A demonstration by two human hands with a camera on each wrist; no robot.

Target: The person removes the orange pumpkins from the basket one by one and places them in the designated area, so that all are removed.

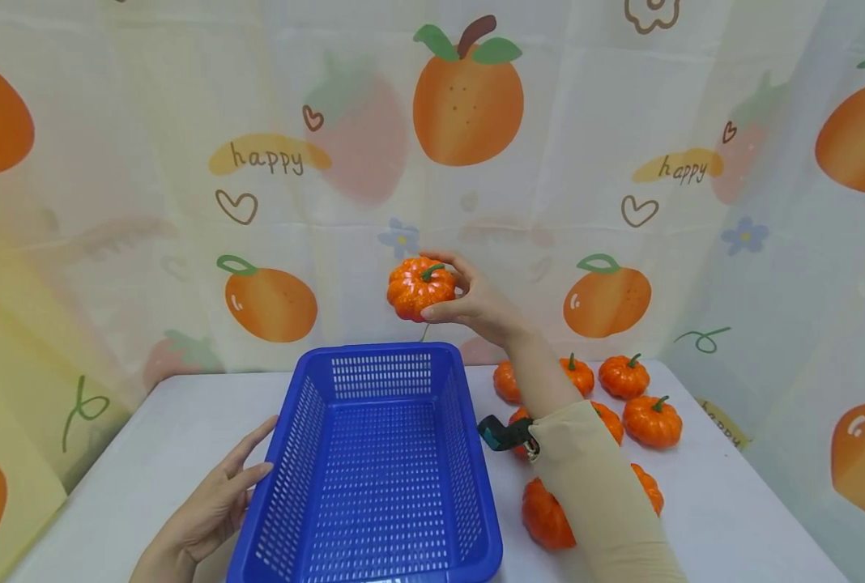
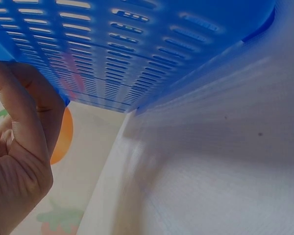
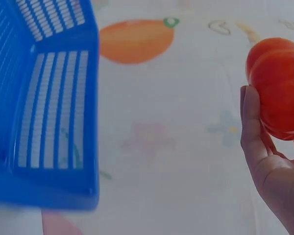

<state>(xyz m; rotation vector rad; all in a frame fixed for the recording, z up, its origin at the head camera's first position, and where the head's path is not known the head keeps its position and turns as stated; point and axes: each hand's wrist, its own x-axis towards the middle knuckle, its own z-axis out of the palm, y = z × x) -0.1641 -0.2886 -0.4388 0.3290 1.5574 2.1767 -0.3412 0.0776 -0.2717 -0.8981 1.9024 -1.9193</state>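
Note:
High above the far end of a blue plastic basket (image 1: 374, 486), my right hand (image 1: 483, 304) holds a small orange pumpkin (image 1: 412, 287) with a green stem. Thumb and fingers curve round the pumpkin's right side. In the right wrist view the same pumpkin (image 3: 279, 93) looks red-orange beside the hand (image 3: 279, 176). My left hand (image 1: 210, 502) is at the basket's left side, its fairly straight fingers and thumb right at the rim. From the left wrist, that hand (image 2: 22, 142) appears beside the slotted basket wall (image 2: 117, 54). Nothing shows lying inside the basket.
Several more orange pumpkins (image 1: 653, 421) stand on the white table (image 1: 731, 518) right of the basket, some hidden behind the right sleeve (image 1: 607, 494). A dark strap (image 1: 504, 433) sits at that wrist. Behind the table hangs a fruit-printed curtain (image 1: 374, 65).

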